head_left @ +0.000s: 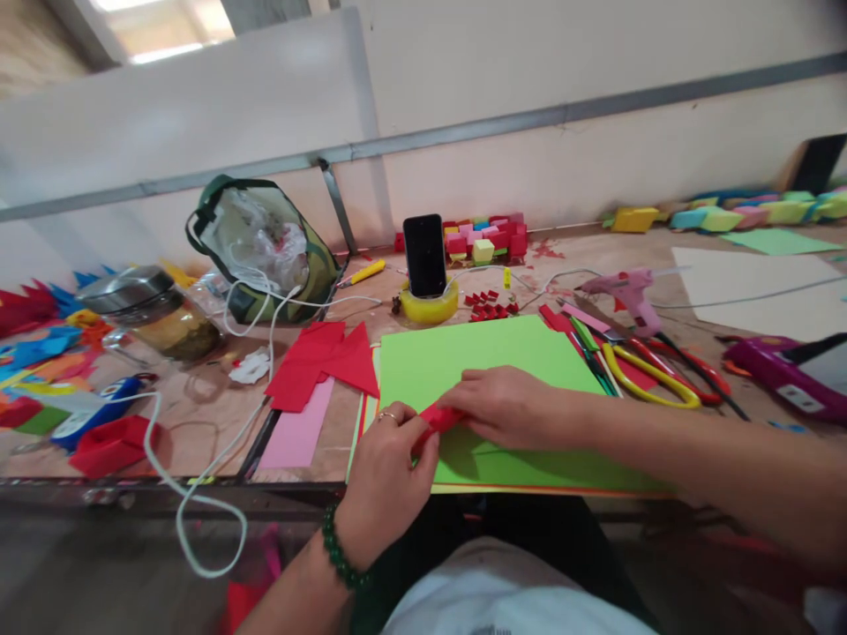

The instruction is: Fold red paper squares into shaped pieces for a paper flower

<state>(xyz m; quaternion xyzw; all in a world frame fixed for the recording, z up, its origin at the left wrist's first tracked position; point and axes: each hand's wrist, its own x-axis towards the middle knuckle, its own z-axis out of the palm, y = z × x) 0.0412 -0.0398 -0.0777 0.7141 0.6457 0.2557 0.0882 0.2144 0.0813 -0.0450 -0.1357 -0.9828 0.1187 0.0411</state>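
Observation:
A small folded piece of red paper (440, 418) is held between both hands, just above the green paper sheets (476, 362) at the table's front edge. My left hand (392, 459), with a ring and a green bead bracelet, pinches its left end. The fingers of my right hand (504, 407) are closed on its right end and partly hide it. Left of the green sheets, flat red paper pieces (311, 357) overlap a pink paper strip (299, 432).
A phone (424, 256) stands on a yellow tape roll (430, 304) behind the sheets. Scissors (652, 377) and a pink glue gun (625, 295) lie to the right. At left are a glass jar (165, 317), an open bag (265, 251) and a loose white cable (189, 494).

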